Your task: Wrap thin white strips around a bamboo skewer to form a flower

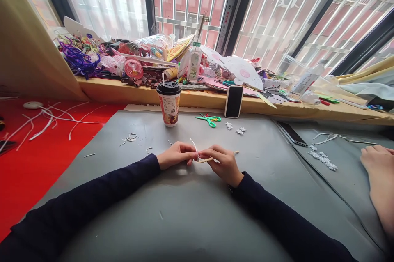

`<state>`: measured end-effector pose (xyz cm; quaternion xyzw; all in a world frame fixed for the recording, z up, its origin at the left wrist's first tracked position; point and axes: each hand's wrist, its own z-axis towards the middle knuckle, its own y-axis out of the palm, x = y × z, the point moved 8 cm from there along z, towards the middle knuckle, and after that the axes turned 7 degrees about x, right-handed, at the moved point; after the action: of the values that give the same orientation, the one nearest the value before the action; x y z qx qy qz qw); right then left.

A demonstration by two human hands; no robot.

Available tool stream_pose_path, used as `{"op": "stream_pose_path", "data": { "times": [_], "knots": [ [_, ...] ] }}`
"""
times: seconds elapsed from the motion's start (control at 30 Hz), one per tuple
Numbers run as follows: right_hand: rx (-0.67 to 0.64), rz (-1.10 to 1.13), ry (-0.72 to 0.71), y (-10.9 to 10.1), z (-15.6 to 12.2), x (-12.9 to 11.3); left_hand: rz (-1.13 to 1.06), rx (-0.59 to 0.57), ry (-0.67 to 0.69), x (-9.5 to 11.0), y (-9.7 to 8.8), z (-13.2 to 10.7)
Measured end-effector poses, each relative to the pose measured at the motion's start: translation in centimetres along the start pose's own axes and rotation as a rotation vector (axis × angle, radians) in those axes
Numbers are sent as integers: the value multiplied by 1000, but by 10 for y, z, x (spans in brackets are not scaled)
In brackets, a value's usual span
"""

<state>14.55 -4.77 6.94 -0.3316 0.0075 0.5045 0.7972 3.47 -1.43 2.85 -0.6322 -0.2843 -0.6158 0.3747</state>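
In the head view my left hand [176, 155] pinches a thin white strip [193, 143], whose free end curves up above the fingertips. My right hand [224, 166] meets it there, thumb and finger closed at the strip too. A slim pale wooden stick [204, 160] lies across the right hand's fingers, its tip by the left fingertips and its other end out past the knuckles. Where the strip is gripped, the fingers hide its shape. Beyond the hands are small white knotted pieces [241, 130], green-handled scissors [210, 120] and short white offcuts [130, 138].
A lidded paper cup [169, 106] and a phone [233, 102] stand along the sill [203, 99], which is heaped with craft scraps. Another person's hand [377, 163] rests at right, near white pieces [323, 158] and a dark phone [292, 134]. Long white strips [51, 116] lie on red cloth.
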Motion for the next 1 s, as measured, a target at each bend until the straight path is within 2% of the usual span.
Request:
{"op": "stream_pose_path", "data": {
  "times": [1.0],
  "knots": [
    [-7,-72,-32,3,-2,0,21,-45,-35,-6,2,1]
  ]
}}
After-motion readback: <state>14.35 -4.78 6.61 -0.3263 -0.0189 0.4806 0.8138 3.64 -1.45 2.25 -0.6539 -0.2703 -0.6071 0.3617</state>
